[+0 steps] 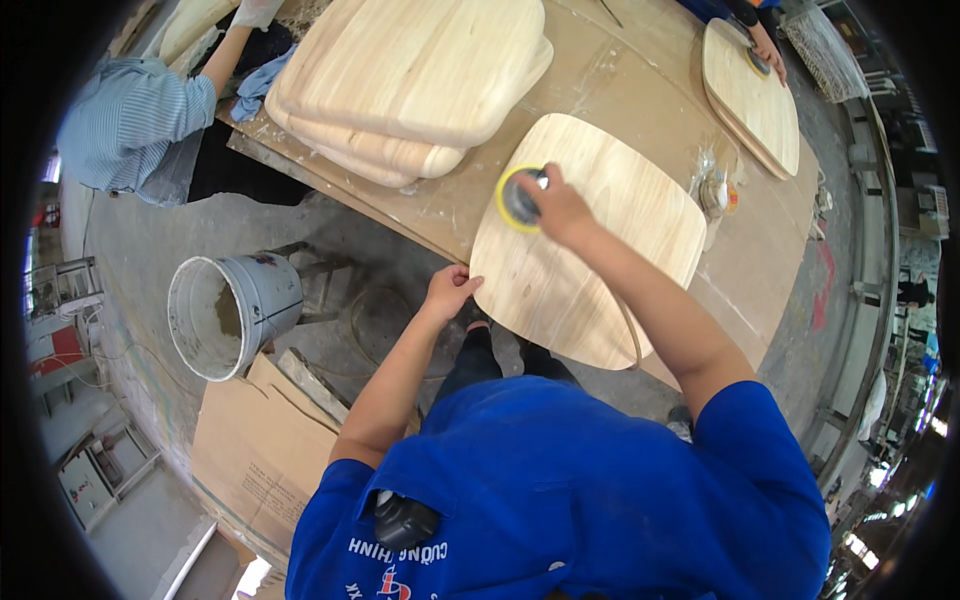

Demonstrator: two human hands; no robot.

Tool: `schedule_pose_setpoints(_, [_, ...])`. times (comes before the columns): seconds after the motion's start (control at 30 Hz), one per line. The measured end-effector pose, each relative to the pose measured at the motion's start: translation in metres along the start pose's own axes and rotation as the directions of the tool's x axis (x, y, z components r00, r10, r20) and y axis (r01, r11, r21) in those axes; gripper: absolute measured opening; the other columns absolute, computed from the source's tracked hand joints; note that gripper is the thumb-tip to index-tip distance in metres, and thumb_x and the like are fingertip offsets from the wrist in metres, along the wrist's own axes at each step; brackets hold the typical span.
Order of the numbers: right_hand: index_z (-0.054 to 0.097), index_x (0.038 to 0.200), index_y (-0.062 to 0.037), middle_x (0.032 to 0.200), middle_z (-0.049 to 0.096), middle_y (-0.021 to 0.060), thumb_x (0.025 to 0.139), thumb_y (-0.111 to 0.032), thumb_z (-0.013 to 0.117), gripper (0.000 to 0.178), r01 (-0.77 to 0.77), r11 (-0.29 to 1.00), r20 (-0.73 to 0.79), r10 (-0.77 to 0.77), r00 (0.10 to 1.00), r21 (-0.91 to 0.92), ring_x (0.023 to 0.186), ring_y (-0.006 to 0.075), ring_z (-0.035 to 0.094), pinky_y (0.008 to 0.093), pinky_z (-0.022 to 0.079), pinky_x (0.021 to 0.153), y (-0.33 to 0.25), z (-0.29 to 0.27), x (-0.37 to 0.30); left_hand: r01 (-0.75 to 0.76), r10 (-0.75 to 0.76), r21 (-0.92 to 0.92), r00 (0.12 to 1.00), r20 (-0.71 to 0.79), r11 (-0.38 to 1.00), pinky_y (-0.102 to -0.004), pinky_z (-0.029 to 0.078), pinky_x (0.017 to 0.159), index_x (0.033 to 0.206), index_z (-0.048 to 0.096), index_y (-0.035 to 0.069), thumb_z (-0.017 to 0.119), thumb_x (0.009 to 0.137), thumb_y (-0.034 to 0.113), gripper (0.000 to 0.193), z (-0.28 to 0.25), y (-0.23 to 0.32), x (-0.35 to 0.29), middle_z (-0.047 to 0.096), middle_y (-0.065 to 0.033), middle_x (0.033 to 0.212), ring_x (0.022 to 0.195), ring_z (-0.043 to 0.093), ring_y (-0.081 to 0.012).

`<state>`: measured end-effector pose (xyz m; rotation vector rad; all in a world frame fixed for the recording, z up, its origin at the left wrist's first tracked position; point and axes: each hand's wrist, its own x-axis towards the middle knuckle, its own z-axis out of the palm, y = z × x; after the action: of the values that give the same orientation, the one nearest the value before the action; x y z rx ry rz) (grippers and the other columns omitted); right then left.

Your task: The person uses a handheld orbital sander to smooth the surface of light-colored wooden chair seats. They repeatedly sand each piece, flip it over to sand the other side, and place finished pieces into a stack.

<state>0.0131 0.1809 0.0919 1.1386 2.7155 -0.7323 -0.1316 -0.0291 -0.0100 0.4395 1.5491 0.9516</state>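
Observation:
A pale wooden panel (pixel 600 260) with rounded corners lies flat on the work table in front of me. My right hand (pixel 562 208) grips a round sander (pixel 518 198) with a yellow rim, resting on the panel's upper left part. A thin hose (pixel 631 330) shows below my right forearm and crosses the panel's near side. At the panel's left edge, my left hand (pixel 455 292) is closed on the border, thumb and curled fingers against the wood.
Several similar panels (pixel 400 70) are stacked at the far left of the cardboard-covered table (pixel 640 60). A co-worker's hand (pixel 768 55) works a sander on another panel (pixel 745 100) at far right. Another person (pixel 150 120) stands far left. A white bucket (pixel 215 315) is left of me.

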Motion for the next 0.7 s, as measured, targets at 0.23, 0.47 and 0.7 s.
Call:
schedule_pose_setpoints(0.23, [0.040, 0.137, -0.0334, 0.131, 0.039, 0.0188, 0.077, -0.007, 0.070, 0.072, -0.186, 0.982, -0.141, 0.183, 0.973, -0.010, 0.103, 0.0403, 0.060, 0.0439, 0.052, 0.090, 0.075, -0.052, 0.075, -0.010, 0.009, 0.044, 1.000, 0.017, 0.999, -0.0225, 0.046, 0.062, 0.103, 0.061, -0.001, 0.070, 0.087, 0.016, 0.024, -0.002, -0.007, 0.005, 0.067, -0.0039, 0.085, 0.071, 0.058, -0.0087])
schedule_pose_setpoints(0.47, [0.042, 0.136, -0.0302, 0.125, 0.041, 0.0216, 0.074, -0.011, 0.072, 0.072, -0.278, 0.960, -0.205, 0.281, 0.938, 0.047, 0.104, 0.0419, 0.059, 0.0435, 0.051, 0.091, 0.098, -0.071, 0.085, 0.079, -0.081, 0.051, 0.996, 0.025, 0.996, -0.0239, 0.049, 0.062, 0.103, 0.063, 0.000, 0.069, 0.087, 0.016, 0.023, -0.002, 0.002, 0.003, 0.067, -0.0046, 0.087, 0.073, 0.060, -0.0098])
schedule_pose_setpoints(0.7, [0.045, 0.134, -0.0263, 0.123, 0.042, 0.0201, 0.075, -0.005, 0.072, 0.068, -0.115, 0.992, -0.155, 0.122, 0.980, 0.053, 0.105, 0.0418, 0.057, 0.0444, 0.050, 0.089, 0.033, -0.011, 0.018, 0.088, -0.089, 0.045, 0.996, 0.024, 0.995, -0.0234, 0.050, 0.063, 0.105, 0.061, 0.001, 0.069, 0.088, 0.018, 0.025, -0.001, 0.004, 0.001, 0.067, -0.0045, 0.088, 0.075, 0.061, -0.0099])
